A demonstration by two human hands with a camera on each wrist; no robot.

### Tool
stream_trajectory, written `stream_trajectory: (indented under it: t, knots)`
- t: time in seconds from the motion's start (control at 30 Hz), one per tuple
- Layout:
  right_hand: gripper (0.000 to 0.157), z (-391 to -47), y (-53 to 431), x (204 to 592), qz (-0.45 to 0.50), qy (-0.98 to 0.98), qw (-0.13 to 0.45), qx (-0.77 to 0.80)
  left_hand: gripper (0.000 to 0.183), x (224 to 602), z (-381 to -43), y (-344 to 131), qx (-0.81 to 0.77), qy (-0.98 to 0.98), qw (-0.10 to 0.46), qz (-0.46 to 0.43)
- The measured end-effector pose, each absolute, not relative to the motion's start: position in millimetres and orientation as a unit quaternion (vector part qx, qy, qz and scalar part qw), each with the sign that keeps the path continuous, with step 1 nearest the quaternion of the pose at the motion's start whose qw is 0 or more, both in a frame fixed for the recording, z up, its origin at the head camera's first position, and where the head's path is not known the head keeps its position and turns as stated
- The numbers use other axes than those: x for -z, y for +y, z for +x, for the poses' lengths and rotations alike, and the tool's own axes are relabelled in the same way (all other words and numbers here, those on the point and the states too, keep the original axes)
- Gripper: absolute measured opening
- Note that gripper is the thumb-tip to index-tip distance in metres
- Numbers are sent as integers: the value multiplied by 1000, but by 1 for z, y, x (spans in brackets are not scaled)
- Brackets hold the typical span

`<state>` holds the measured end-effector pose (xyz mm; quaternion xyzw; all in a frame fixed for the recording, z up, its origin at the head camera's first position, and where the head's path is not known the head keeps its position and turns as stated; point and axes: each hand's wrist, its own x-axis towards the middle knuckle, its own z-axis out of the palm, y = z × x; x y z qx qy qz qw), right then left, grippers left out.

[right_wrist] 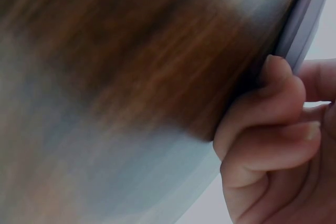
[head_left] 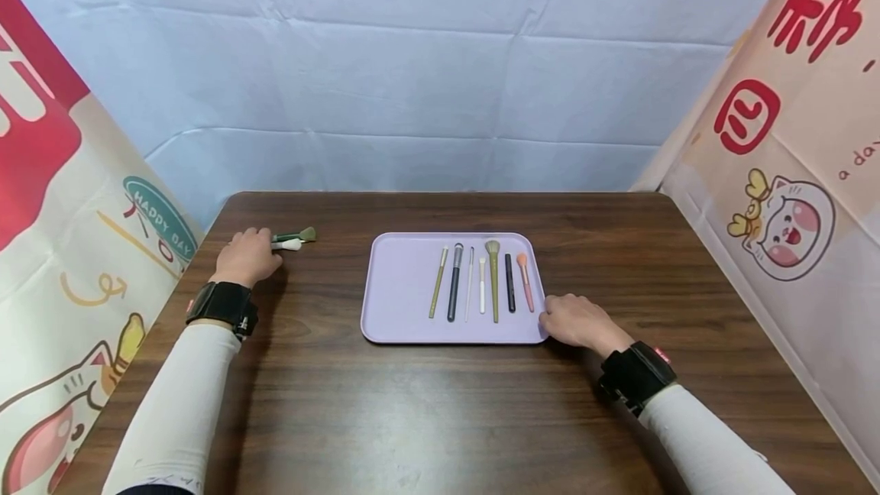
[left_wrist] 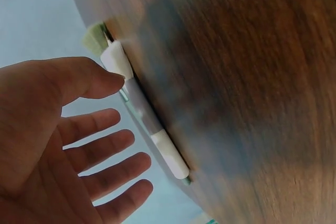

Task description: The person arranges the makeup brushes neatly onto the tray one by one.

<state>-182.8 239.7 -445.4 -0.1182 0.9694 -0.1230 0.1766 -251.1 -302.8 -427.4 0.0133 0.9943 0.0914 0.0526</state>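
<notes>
At the table's left side my left hand (head_left: 247, 257) is beside two makeup brushes. Its fingers are straight and spread in the left wrist view, with the thumb against or just over the white-headed brush (left_wrist: 168, 156). Beside that lies a green brush (left_wrist: 95, 39), partly hidden behind it. My right hand (head_left: 580, 321) holds the right edge of the lilac tray (head_left: 399, 289), near its front corner, with curled fingers at the rim (right_wrist: 302, 27). Several brushes lie side by side on the tray, among them a wide olive brush (head_left: 493, 281) and a pink one (head_left: 525, 285).
The brown wooden table (head_left: 412, 418) runs around the tray on all sides. A pale cloth (head_left: 412, 98) hangs behind its far edge, and printed cloths (head_left: 777, 197) stand at left and right.
</notes>
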Motion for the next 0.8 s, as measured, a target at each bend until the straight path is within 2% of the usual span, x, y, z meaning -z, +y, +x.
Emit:
stream_trajectory:
  t: [0.53,0.8]
  knots:
    - [21,-183,240,444,-117,969,181,124,49,432,-258,-305,-82,994,62,24]
    - [21,-183,240,444,-116,969,180,123,44,437,-260,-309,-78,995,49,30]
